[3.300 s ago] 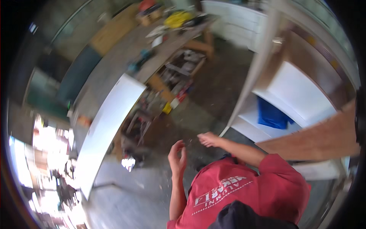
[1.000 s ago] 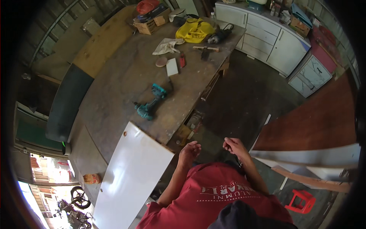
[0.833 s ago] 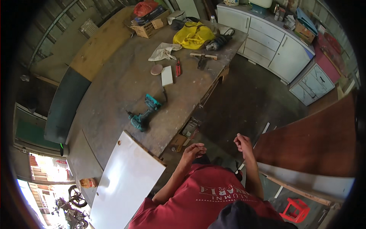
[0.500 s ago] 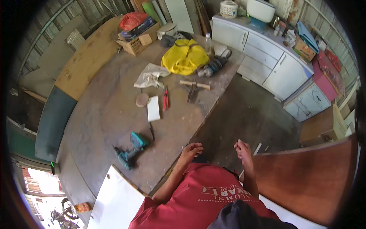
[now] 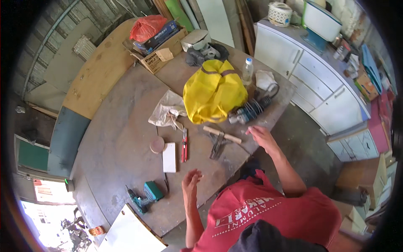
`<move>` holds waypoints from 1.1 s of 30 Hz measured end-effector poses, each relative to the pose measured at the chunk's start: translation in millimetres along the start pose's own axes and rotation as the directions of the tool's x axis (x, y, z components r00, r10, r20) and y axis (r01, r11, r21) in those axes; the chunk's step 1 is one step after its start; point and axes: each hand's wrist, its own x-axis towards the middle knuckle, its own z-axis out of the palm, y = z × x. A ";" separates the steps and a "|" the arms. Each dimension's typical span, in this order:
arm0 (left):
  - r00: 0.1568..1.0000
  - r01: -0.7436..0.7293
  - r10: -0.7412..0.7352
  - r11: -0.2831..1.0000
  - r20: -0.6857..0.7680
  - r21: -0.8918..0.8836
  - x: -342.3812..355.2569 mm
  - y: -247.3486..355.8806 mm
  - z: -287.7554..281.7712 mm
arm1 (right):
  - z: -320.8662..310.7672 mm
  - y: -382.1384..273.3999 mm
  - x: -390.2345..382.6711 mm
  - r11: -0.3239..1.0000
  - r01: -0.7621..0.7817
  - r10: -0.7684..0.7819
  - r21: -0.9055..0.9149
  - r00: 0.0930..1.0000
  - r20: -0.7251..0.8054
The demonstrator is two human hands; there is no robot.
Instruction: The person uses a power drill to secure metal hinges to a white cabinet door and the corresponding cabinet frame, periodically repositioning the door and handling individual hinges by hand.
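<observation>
My left hand (image 5: 192, 178) is over the table near its front edge, fingers loosely bent and apart, holding nothing. Beyond it lies a white rectangular block (image 5: 169, 158), with a round tan disc (image 5: 157, 144) beside it and a red-handled hand tool (image 5: 184, 145) to the right. Farther right, my right hand (image 5: 259, 136) reaches over the table edge with fingers extended and nothing in them. Nearest to that hand are a wooden stick or handle (image 5: 230, 136) with a dark metal piece (image 5: 217, 145) against it, and a teal and black corded power tool (image 5: 250, 110).
A teal cordless drill (image 5: 142, 200) lies near left, by a white board (image 5: 126, 231). Behind sit a yellow bag (image 5: 215, 92), a pale cloth (image 5: 167, 111), a clear bottle (image 5: 247, 72) and a cardboard box (image 5: 157, 61). White cabinets (image 5: 273, 50) stand far right.
My body has turned and come closer to the table. My right hand has moved up to the table edge near the power tool; my left hand now hovers over the tabletop.
</observation>
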 end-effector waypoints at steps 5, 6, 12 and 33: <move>0.921 0.083 -0.153 0.976 -0.358 -0.203 -21.0 -1.7 49.4 | -6.8 -60.4 170.4 0.986 0.167 -0.167 0.014 0.970 0.177; 0.869 0.117 -0.234 0.953 -0.435 -0.279 -24.1 -1.0 63.2 | -6.1 -74.1 204.4 0.978 0.197 -0.180 -0.071 0.964 0.195; 0.826 0.203 -0.350 0.916 -0.441 -0.347 -34.2 8.1 136.9 | 36.2 -113.5 380.7 0.869 0.470 -0.491 -0.153 0.859 -0.145; 0.742 0.345 -0.411 0.911 -0.529 -0.224 -16.5 36.6 194.2 | 66.7 -72.6 548.9 0.741 0.102 -0.322 -0.664 0.921 -0.218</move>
